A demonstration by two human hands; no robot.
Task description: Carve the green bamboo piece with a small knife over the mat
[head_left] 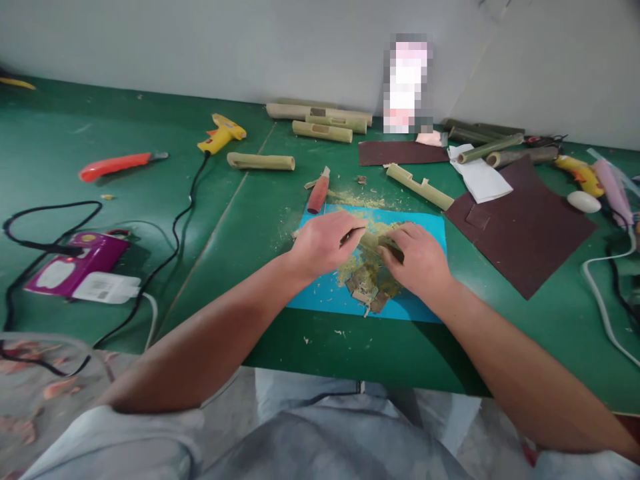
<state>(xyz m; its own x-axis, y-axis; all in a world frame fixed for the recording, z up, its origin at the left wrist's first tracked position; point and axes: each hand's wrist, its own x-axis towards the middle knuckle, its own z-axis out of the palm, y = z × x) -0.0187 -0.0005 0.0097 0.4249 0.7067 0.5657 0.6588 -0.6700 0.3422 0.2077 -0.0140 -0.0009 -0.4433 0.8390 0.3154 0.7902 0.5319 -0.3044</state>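
Observation:
My left hand [325, 243] and my right hand [419, 257] face each other low over a blue sheet [425, 308]. Both have curled fingers, thumbs bent inward. Between the fingertips is a dull olive patch; whether it is a held piece or only dust, I cannot make out. Yellowish shavings [350, 272] and several brown-green bamboo chips [379, 301] lie heaped below the hands. Just beyond my left hand rests a carving knife [319, 193] with a reddish handle, blade pointing away. A notched bamboo tube [421, 188] lies beyond my right hand.
More bamboo tubes [323, 132] lie near the wall. On the left are a yellow glue gun [220, 137], an orange utility knife [117, 165] and a purple power box [83, 263] with cords. Brown sheets [525, 227], white paper [480, 177] and a pink tool [611, 187] occupy the right.

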